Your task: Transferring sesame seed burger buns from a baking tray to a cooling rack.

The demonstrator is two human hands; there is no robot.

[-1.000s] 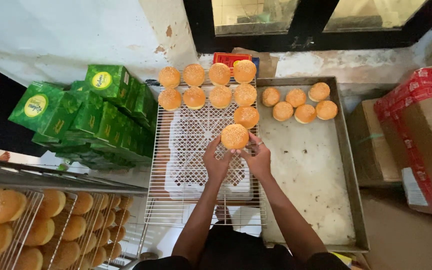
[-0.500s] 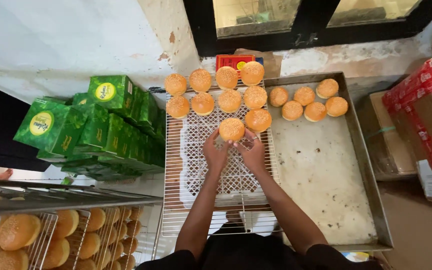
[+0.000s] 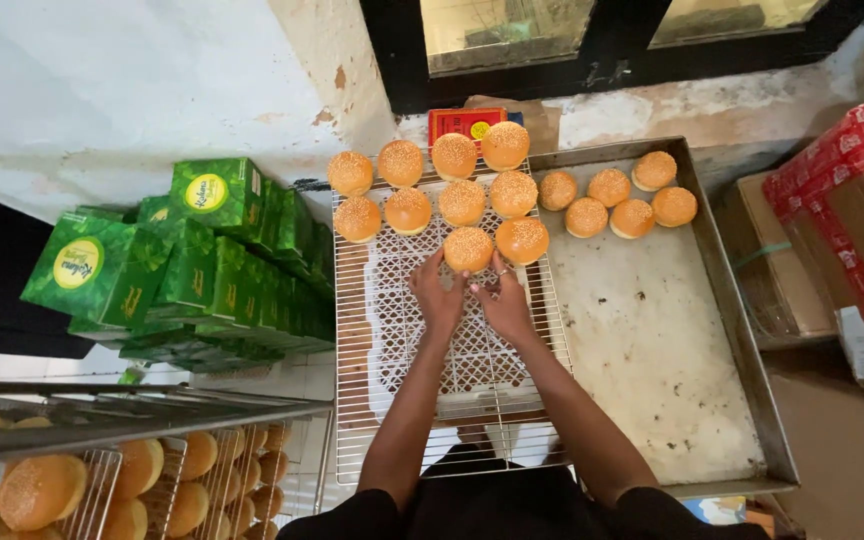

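Note:
Both my hands reach onto a wire cooling rack (image 3: pixel 372 400). My left hand (image 3: pixel 438 295) and my right hand (image 3: pixel 504 302) together hold a sesame bun (image 3: pixel 468 249) at the rack's surface, beside another bun (image 3: pixel 522 240). Two rows of several sesame buns (image 3: pixel 432 185) lie at the rack's far end. To the right is a metal baking tray (image 3: pixel 652 350) with several buns (image 3: pixel 617 200) left at its far end.
Green cartons (image 3: pixel 192 270) are stacked to the left of the rack. A trolley with shelves of buns (image 3: pixel 82 480) is at the lower left. Cardboard boxes with red tape (image 3: pixel 852 220) stand on the right. A red packet (image 3: pixel 464 122) lies against the wall under a window.
My hands have carried the bun a little farther up the rack, next to the bun in the third row. The camera view has shifted slightly.

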